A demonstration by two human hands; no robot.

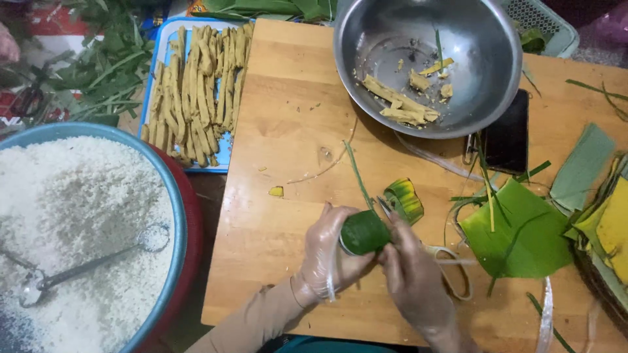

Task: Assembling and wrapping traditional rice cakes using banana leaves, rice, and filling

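Hands: left (327, 252), right (409, 271) grip leaf roll (364, 232); steel bowl (487, 98) holds scraps; basin (173, 196) holds rice.

wooden table (288, 131) | steel bowl (484, 85) | dark phone (509, 140) | green leaf pieces (517, 235) | scissors (451, 268)

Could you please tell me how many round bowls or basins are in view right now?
2. A steel bowl sits at the wooden board's far edge, holding yellow scraps. A large blue-rimmed basin of white rice stands left of the board, partly cut off by the frame.
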